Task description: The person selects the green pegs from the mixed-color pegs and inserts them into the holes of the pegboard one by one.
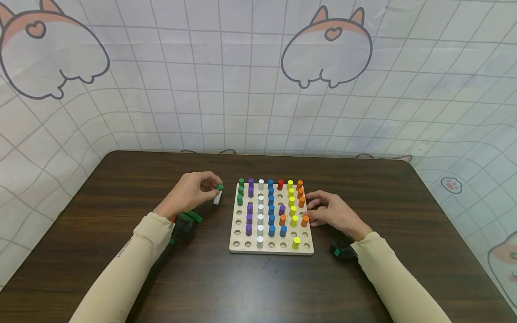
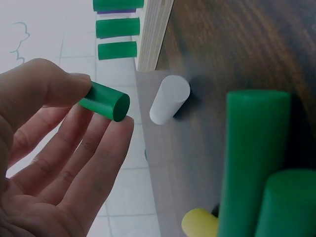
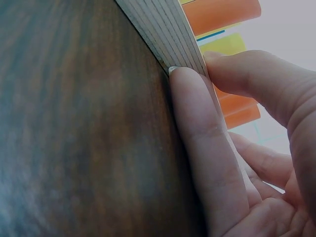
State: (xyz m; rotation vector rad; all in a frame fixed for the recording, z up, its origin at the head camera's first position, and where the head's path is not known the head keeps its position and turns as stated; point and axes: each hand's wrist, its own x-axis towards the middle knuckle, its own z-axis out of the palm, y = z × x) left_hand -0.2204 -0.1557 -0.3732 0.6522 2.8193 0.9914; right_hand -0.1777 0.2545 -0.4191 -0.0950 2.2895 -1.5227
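Observation:
My left hand [image 1: 193,192] is left of a wooden pegboard [image 1: 240,246], pinching a green peg [image 2: 106,101] between thumb and fingers. A white peg [image 2: 169,100] lies on the table just beyond that hand. At the board's right edge, my right hand [image 1: 332,211] grips the rim, thumb on the top face and a finger along the side [image 3: 197,108]. Pegs stand in columns on the board: green, purple, white, blue, yellow and orange, with a red peg [image 1: 280,185] at the back. Several holes show bare, mostly along the front and left.
More green pegs [image 1: 194,216] lie under the left forearm, and a yellow peg [image 2: 200,223] shows near them in the left wrist view. Both wrists carry dark cameras. A patterned white cloth [image 1: 250,89] hangs behind the dark wooden table [image 1: 258,287].

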